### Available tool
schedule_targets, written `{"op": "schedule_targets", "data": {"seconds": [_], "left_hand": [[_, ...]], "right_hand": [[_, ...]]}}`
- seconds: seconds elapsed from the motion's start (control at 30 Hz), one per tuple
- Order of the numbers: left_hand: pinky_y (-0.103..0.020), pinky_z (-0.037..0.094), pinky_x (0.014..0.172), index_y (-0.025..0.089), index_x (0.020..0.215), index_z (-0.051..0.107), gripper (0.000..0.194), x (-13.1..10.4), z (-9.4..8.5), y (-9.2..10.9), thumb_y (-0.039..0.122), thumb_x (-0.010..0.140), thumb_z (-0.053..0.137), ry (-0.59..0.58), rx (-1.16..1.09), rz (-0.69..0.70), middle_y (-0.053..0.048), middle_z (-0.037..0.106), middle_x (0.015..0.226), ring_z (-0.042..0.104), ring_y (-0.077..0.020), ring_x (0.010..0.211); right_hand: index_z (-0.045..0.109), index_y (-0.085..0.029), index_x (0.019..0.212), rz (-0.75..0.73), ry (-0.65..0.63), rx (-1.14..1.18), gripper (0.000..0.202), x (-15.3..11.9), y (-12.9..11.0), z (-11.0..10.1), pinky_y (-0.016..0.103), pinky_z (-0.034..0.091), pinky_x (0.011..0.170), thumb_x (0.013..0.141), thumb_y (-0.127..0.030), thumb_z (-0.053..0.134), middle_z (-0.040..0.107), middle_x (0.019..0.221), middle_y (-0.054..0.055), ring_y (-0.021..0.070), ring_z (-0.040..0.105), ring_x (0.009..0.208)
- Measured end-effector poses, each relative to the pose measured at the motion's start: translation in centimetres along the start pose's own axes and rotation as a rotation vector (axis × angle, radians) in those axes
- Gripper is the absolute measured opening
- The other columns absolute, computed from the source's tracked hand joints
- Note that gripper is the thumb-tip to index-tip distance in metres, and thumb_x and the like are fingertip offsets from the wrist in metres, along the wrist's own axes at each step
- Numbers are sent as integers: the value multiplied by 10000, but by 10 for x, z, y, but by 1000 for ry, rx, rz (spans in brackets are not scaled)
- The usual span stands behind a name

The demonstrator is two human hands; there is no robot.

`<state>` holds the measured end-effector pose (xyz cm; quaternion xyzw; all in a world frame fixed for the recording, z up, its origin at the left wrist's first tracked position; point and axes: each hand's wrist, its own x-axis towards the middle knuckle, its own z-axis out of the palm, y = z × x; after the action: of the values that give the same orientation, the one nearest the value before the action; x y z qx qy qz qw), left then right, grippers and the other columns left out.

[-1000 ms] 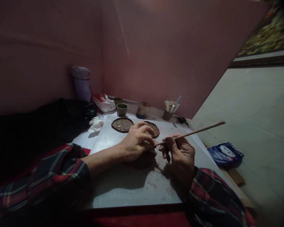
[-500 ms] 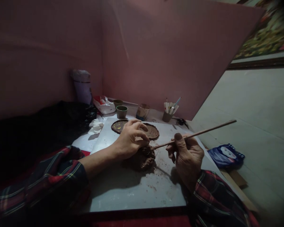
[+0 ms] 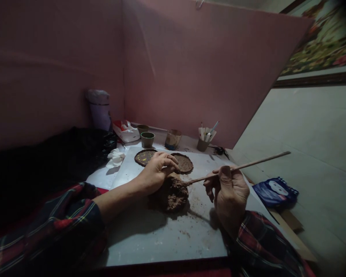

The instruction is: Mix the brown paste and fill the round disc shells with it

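My right hand [image 3: 232, 196] pinches the stick [image 3: 261, 160], best held light and steady against the mid-frame brown lump [image 3: 174, 198]; whether my left hand [image 3: 155, 173] grips, I can't tell.

I see two long cloth sleeves with big checks, and they look like a pair. The left sleeve [image 3: 72, 219] is very dark, almost black, with wide red patches. Thin white lines and a few thin yellow ones cross over it to make squares. It is loose and bunched into fat folds, and it stops partway up, so the left forearm [image 3: 118, 202] is bare. The right sleeve [image 3: 262, 240] has the same dark cloth, red patches and pale lines. It is baggy too, but reaches close to the wrist. The left hand [image 3: 158, 171] and right hand [image 3: 231, 196] are bare.
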<state>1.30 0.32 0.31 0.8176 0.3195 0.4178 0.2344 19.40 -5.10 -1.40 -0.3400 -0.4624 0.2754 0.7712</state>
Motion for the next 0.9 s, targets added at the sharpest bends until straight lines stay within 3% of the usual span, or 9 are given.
{"op": "schedule_targets", "data": {"seconds": [0.17, 0.33, 0.57, 0.9], "left_hand": [[-400, 360, 925, 188, 630, 681, 77, -1, -1, 4, 171, 700, 709, 29, 11, -48, -38, 661, 865, 509, -217, 983], [-370, 396, 849, 161, 580, 584, 188, -2, 1, 7, 174, 610, 769, 82, 19, -100, -32, 628, 820, 504, -213, 915], [-393, 355, 931, 177, 651, 613, 126, -3, -1, 12, 81, 704, 676, 17, 22, 14, -20, 660, 904, 476, -204, 996], [-412, 324, 975, 179, 717, 634, 203, -3, 0, 10, 182, 871, 502, -92, 51, 30, -52, 643, 926, 461, -208, 1012]], "right_hand": [[517, -186, 738, -8, -47, -68, 266, -4, -1, 1, 151, 307, 256, 833, -419, 601, 591, 471, -45, 68, 445, 290], [517, -186, 737, -36, -78, -91, 247, -7, -2, 2, 161, 336, 276, 836, -395, 606, 580, 466, -46, 70, 450, 305], [529, -182, 735, -38, -94, -102, 231, -8, 0, 3, 160, 327, 272, 838, -373, 608, 568, 449, -48, 72, 448, 297], [531, -185, 745, -17, -100, -128, 226, -12, -4, 2, 176, 328, 305, 857, -373, 587, 574, 483, -38, 81, 469, 342]]}}
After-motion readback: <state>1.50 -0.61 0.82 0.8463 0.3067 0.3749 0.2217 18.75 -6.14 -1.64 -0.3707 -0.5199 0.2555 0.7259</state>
